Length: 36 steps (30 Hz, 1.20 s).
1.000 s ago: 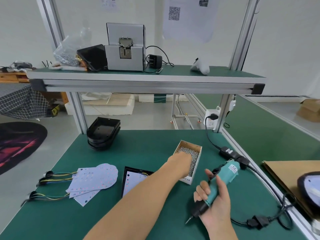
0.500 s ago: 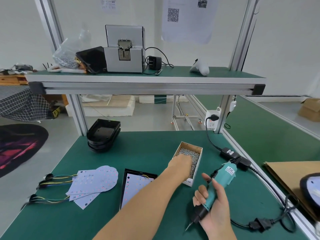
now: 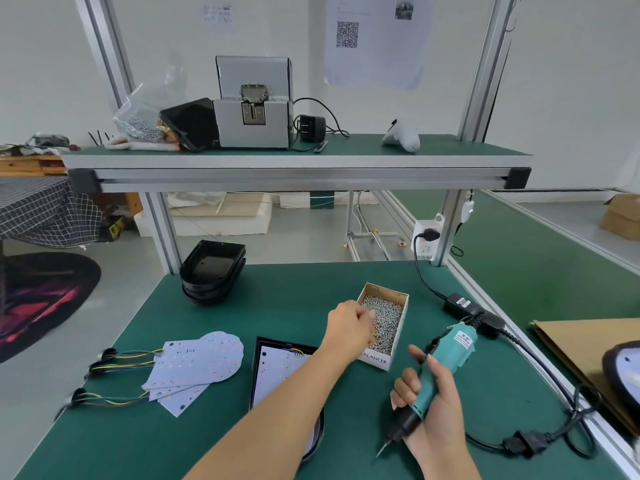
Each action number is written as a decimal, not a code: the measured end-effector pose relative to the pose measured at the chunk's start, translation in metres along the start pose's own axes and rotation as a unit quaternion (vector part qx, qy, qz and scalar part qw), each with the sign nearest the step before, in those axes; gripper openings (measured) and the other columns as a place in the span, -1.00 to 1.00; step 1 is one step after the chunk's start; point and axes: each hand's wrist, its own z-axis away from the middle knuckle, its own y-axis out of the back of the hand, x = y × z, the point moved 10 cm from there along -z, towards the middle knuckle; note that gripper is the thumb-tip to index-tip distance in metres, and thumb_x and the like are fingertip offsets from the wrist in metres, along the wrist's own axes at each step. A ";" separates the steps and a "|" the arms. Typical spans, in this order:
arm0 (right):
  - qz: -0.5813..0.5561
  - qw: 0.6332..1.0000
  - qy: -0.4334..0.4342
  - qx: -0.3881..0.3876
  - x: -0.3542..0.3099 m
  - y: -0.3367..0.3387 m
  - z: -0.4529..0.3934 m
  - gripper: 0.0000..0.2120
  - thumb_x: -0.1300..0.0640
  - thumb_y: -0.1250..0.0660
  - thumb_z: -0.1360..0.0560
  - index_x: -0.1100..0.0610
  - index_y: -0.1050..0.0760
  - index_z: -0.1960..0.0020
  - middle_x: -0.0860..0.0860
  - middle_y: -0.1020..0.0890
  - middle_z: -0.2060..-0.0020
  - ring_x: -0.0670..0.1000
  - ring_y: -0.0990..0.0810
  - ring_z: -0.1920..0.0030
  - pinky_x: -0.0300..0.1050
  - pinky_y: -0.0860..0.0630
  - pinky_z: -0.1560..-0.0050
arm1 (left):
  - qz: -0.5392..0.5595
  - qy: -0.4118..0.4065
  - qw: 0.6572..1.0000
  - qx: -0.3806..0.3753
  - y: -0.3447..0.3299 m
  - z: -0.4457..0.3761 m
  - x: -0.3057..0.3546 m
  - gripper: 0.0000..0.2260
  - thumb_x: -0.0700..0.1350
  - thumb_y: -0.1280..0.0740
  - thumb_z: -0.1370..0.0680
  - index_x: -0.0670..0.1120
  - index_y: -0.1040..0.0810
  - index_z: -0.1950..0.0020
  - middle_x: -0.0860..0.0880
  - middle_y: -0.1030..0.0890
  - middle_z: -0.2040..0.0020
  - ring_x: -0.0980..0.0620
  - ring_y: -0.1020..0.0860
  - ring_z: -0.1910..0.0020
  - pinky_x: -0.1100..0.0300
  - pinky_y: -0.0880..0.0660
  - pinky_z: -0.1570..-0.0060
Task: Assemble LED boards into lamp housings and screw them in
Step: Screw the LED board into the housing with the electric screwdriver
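Observation:
My left hand (image 3: 348,327) reaches across the green table to the left rim of a small cardboard box (image 3: 398,341) full of screws (image 3: 384,317). Its fingers are bunched down among them, and what they pinch is too small to see. My right hand (image 3: 433,420) grips a teal electric screwdriver (image 3: 450,358), its bit pointing down-left just above the table. A black lamp housing (image 3: 258,372) with a white LED board (image 3: 277,375) in it lies under my left forearm. Loose LED boards (image 3: 197,365) with coloured wires lie to its left.
A stack of empty black housings (image 3: 213,271) stands at the back left. The screwdriver's power adapter (image 3: 464,304) and cable (image 3: 519,441) run along the right edge. Cardboard (image 3: 588,348) and a lamp (image 3: 623,368) lie further right. A shelf (image 3: 294,168) hangs overhead.
My left hand has drawn back from deep in the screw box to its left rim, fingers now bunched. My right hand holds the screwdriver in about the same place.

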 end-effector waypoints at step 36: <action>-0.059 0.995 0.003 -0.075 -0.006 -0.032 0.012 -0.49 -0.34 -0.31 -0.51 0.11 -0.63 -0.06 -0.04 -0.30 0.44 -0.06 -0.27 0.51 -0.17 -0.31 0.48 | 0.156 0.019 0.987 0.010 0.048 0.144 -0.027 -0.89 -0.26 -0.30 -0.66 -0.18 -0.58 0.04 -0.11 -0.72 0.18 0.04 -0.68 0.32 0.21 -0.57 0.32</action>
